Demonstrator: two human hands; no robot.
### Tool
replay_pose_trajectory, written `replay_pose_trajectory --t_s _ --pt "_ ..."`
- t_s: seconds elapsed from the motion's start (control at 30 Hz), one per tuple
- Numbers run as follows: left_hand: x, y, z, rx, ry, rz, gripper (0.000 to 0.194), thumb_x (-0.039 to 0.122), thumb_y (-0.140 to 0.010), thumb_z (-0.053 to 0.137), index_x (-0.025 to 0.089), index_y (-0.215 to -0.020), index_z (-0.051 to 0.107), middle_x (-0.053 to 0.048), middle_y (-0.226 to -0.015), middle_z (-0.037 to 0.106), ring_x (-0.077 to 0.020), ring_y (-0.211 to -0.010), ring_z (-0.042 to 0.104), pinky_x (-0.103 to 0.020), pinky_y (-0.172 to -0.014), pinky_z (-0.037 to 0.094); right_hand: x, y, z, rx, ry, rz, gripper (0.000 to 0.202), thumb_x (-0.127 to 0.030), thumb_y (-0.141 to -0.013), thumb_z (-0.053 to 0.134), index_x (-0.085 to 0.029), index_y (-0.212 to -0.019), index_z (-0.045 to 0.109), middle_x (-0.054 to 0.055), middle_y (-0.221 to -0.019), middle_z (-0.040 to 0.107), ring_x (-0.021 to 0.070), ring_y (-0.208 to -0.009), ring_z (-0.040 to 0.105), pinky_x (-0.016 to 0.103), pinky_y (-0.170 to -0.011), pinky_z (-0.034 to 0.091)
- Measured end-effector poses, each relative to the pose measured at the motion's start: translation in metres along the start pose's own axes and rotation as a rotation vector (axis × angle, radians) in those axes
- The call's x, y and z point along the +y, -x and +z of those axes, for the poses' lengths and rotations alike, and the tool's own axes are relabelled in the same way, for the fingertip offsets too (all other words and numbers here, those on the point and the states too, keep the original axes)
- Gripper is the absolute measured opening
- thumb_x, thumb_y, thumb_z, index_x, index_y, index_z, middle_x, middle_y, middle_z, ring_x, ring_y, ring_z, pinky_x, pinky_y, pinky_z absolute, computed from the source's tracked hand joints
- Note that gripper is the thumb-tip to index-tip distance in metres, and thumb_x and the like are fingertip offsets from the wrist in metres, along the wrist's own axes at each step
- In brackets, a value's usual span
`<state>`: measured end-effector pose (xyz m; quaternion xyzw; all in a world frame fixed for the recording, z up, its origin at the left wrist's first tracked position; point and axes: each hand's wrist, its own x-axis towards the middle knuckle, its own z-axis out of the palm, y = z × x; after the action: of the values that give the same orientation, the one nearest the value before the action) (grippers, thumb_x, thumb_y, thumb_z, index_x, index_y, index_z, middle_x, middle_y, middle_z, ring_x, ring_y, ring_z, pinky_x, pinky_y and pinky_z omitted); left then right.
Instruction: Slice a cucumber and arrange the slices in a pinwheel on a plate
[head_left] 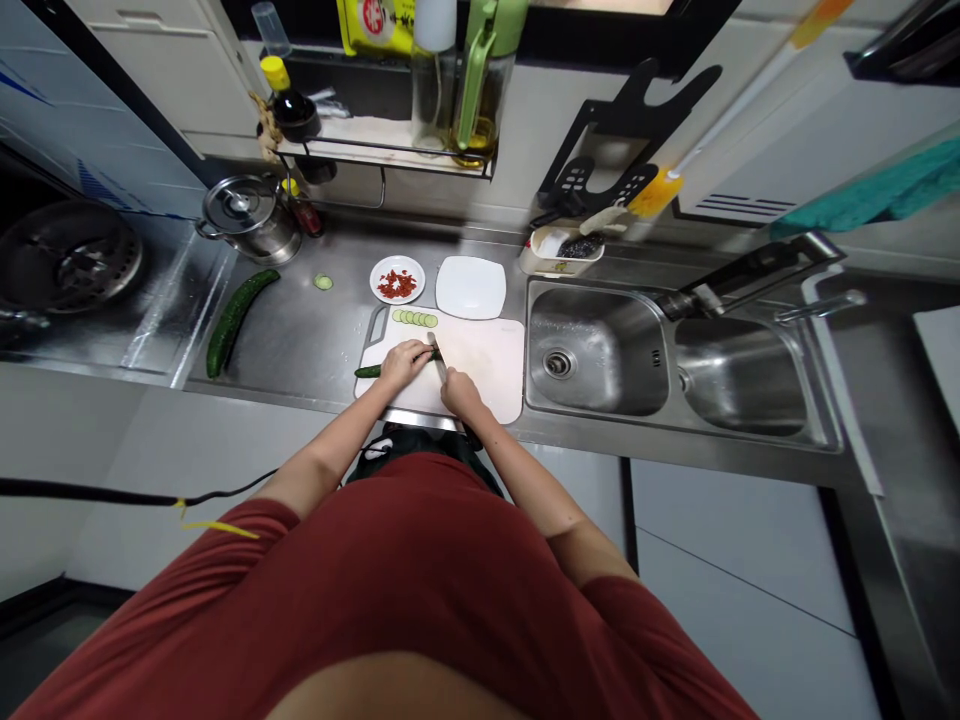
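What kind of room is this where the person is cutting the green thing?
It looks like a home kitchen. There is a steel double sink set in the counter, a lidded pot near the stove, and a cutting board where the left hand holds a cucumber and the right hand slices it.

A stainless steel counter (300,340) carried a white cutting board (480,375), a whole cucumber (238,318) and one loose cucumber slice (323,282). Behind the board sat a dish of red bits (397,279), an empty white plate (471,287) and a lidded pot (247,215).

Cutting board (487,370) left of sink (600,355), cucumber slices (415,318) on it, plates (471,287) behind, whole cucumber (238,318) far left
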<state>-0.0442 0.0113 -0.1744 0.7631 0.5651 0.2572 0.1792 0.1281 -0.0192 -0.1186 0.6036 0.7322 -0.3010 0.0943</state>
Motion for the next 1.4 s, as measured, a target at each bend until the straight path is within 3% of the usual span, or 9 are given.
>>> replay_pose_trajectory --t_s 0.47,0.83,1.4 --pt "-0.003 0.001 0.003 0.008 0.007 0.010 0.025 0.032 -0.093 0.050 0.024 -0.106 0.070 -0.005 -0.104 0.068 -0.0173 -0.097 0.062 -0.030 -0.089 0.049 -0.007 -0.010 0.000 0.026 -0.006 0.005 0.030 -0.008 -0.090 0.038 -0.010 -0.117 0.050 0.018 -0.110 0.064 0.0254 -0.101 0.063 0.032 -0.083 0.048" --pt "-0.003 0.002 0.003 0.002 0.015 0.010 0.026 0.034 -0.094 0.049 0.024 -0.106 0.070 -0.005 -0.104 0.068 -0.0176 -0.097 0.062 -0.031 -0.089 0.048 0.002 0.012 0.010 -0.002 0.005 0.036 0.026 -0.009 -0.090 0.039 -0.011 -0.114 0.050 0.018 -0.105 0.065 0.0250 -0.099 0.064 0.031 -0.080 0.048" --pt "0.000 0.001 0.001 0.025 -0.006 0.022 0.025 0.033 -0.094 0.049 0.024 -0.105 0.070 -0.004 -0.101 0.068 -0.0165 -0.096 0.062 -0.029 -0.087 0.049 -0.003 -0.011 0.014 0.015 0.012 0.021 0.026 -0.007 -0.089 0.040 -0.011 -0.113 0.050 0.017 -0.106 0.065 0.0255 -0.099 0.065 0.032 -0.080 0.049"
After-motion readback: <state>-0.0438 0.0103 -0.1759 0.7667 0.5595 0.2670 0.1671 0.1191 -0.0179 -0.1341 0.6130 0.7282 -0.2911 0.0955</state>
